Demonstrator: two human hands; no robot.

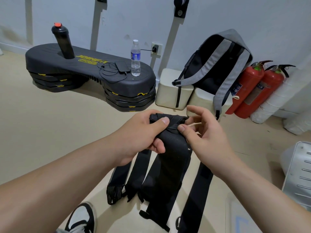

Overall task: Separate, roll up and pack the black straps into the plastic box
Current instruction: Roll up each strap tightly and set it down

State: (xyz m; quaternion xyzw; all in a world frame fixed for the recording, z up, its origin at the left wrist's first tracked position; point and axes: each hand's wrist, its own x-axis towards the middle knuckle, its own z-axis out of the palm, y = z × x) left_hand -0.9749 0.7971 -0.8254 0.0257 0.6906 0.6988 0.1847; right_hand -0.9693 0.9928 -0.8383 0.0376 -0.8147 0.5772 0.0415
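Of the containers we can see, the grey backpack [227, 37] leans upright against the wall with its mouth gaping, and its inside shows only dark lining. The clear water bottle [135, 59] stands capped on the black step platform [50, 56]; we cannot tell how full it is. A black bottle [63, 42] with an orange cap stands on the platform's far end. At the right edge sits a pale slotted plastic piece [299, 174], and we cannot tell whether it is a box or what it holds. The black straps [173, 158] are in neither: they are held in a bunch in front of us, and their long ends hang down to the floor beside a black-and-white shoe [82, 217]. Our left hand [143, 137] grips the top of the bunch, fingers curled under it and thumb pressed across the top. Our right hand [205, 132] pinches the same knot of fabric between thumb and forefinger, its other fingers loosely spread and touching nothing. On the platform's top we read "JOINFIT" in yellow with "PRO" boxed beneath it. The water bottle's blue label and the labels on the two red fire extinguishers [252, 88] by the wall are too small to read.
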